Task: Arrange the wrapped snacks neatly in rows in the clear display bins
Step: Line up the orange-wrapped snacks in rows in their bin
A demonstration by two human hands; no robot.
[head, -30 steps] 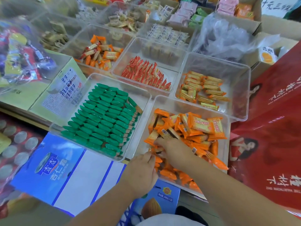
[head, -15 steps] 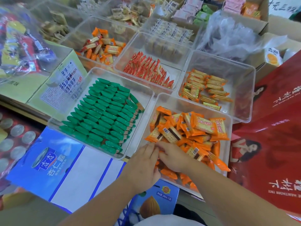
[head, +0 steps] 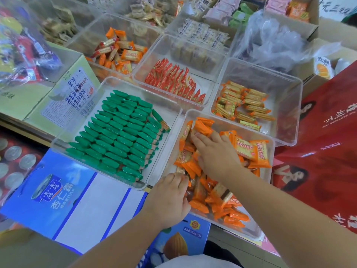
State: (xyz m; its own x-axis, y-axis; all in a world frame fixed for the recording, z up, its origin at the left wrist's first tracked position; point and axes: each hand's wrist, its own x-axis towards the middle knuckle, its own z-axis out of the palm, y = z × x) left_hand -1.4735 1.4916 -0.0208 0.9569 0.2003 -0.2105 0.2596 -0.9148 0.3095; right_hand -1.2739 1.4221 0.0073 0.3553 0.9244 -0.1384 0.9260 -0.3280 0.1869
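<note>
Head view of a shop display seen from above. The task's things, orange wrapped snacks (head: 218,198), lie in a loose heap inside the near right clear bin (head: 231,124). A few packets stand on edge against its left wall, and two broader packets with printed faces (head: 251,149) rest on top at the far right.

The right hand (head: 216,155) reaches palm down across the heap. Its fingers are stretched out, and the fingertips (head: 197,137) touch the upright packets in the far left corner. We see nothing enclosed in this hand.

The left hand (head: 170,198) sits at the near left edge of the same bin with its fingers bent downward. The fingertips (head: 179,177) meet the end of one packet there. We cannot tell whether they pinch it or only touch it.

Just beside this bin, to the left, a second clear bin (head: 139,82) holds green wrapped snacks (head: 123,132) packed in close, even rows. Beyond them, one bin holds red wrapped snacks (head: 173,80) leaning in a row and another holds slim yellow-orange bars (head: 243,101) stacked loosely.

A blue drinks carton (head: 58,190) lies under the near bins at the left. A red printed carton (head: 324,151) stands to the right. A crumpled clear plastic bag (head: 274,35) lies at the back.
</note>
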